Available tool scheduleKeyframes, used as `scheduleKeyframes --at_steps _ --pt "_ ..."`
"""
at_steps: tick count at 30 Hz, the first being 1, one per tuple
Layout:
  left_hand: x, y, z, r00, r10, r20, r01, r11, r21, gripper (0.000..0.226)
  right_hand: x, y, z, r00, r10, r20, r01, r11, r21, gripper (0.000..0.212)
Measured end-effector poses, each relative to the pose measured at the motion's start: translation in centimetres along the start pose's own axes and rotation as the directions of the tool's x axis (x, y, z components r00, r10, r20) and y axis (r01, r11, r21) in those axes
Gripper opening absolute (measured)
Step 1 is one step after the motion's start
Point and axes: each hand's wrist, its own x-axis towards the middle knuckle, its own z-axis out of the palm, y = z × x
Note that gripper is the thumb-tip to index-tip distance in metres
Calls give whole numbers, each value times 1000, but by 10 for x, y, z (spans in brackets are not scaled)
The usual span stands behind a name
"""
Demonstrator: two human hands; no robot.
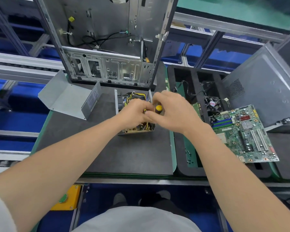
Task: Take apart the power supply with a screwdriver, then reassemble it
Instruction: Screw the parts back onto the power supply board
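Grey mat [124, 151], power supply [134, 96]; right hand [172, 113] around screwdriver [158, 108] (left hand [132, 113]: grip unclear)

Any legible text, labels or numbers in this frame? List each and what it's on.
No text reads cleanly in the head view.
Label on the detached power supply cover: print present, too blurred to read.
Sticker on the fan hub: coloured, unreadable.
Markings on the motherboard: too small to read.

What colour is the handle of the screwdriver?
Yellow and black; the head view shows the screwdriver in the right hand.
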Motion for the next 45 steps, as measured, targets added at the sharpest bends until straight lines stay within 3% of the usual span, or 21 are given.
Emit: scheduleKeyframes --at_steps 2,6,11,13,16,18,21,25,35,45 --pt "-2 -1 -3 999 46 26 -46 999 -5 44 -2 4 -2 993 -104 50 102 994 42 14" --pt "-2 -3 -2 992 50 118 -47 998 -34 23 -4 9 3 999 -14 44 14 1000 2 27" --pt "-5 1 -10 989 30 142 -19 997 -81 34 -14 11 -2 998 -5 -61 11 995 101 16" --pt "-5 -1 -13 996 17 89 -18 1000 9 34 -20 12 -5 991 42 -126 -22 988 151 9" --pt "-14 4 -3 994 28 -110 3 962 273 29 -26 12 -5 978 121 -170 -86 976 199 10" --pt "-27 5 16 976 95 -197 -15 929 369 26 -28 10 -3 970 164 -177 -121 965 231 12" --pt "-59 -5 46 969 188 -163 -81 856 510 20 -34 9 0 959 210 -190 -156 951 268 13" --pt "-87 -30 65 982 169 -79 -76 747 660 36 -43 9 1 940 235 -246 -148 934 326 12" --pt "-85 -32 81 986 72 -152 66 667 742 65 -59 25 2 917 191 -351 -50 926 374 9" --pt "-87 -30 86 986 23 -163 106 668 737 65 -62 28 -3 925 163 -344 -20 923 383 10"
